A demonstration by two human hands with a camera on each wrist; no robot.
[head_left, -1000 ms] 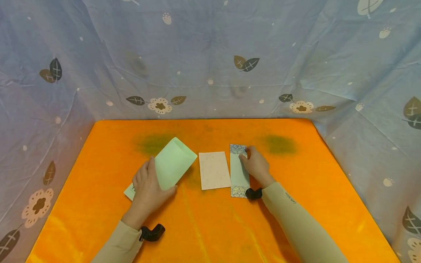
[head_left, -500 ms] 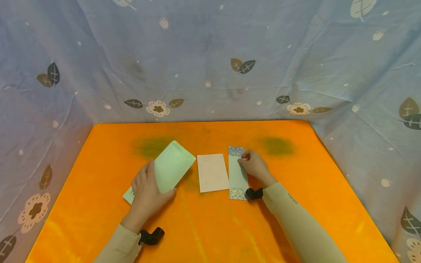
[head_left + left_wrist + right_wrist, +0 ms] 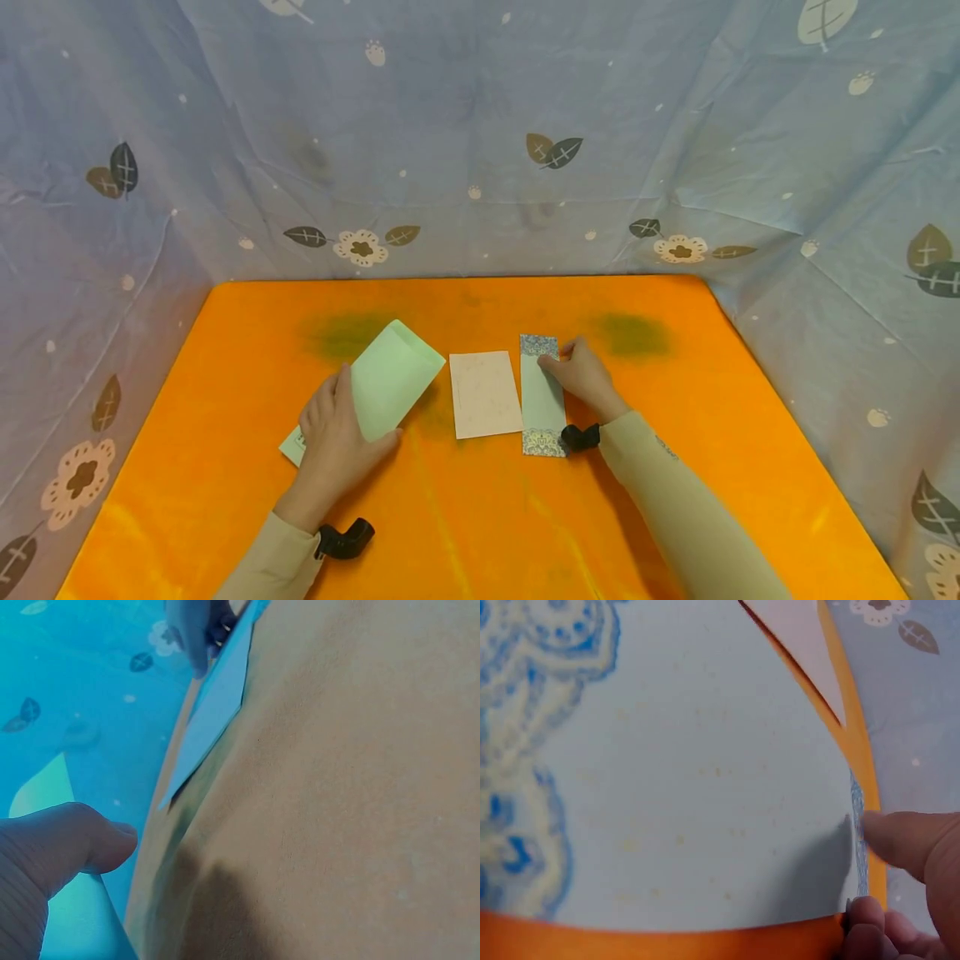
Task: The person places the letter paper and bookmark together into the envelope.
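My left hand [image 3: 333, 425] grips a light green envelope [image 3: 397, 379], thumb on the near side and fingers along the far side. The envelope is tilted, with a folded edge at its upper right; the hand covers its lower left part. A paler corner with dark print [image 3: 293, 447] sticks out behind the fingers. My right hand [image 3: 585, 379] is at the upper right edge of a long pale blue paper [image 3: 543, 400] with ornate ends. In the right wrist view its thumb [image 3: 904, 840] lies over the patterned far end, and curled fingertips [image 3: 866, 911] pinch the edge.
A pale pink paper card [image 3: 486, 396] lies between the hands, close beside the long paper. Orange cloth [image 3: 480, 517] covers the table. A grey-blue patterned curtain [image 3: 465, 133] rises behind it and on both sides.
The right thumb and fingertips have shifted slightly on the long paper's upper edge, drawing together and then spreading. The left hand and envelope stay nearly still; the head view has shifted a little.
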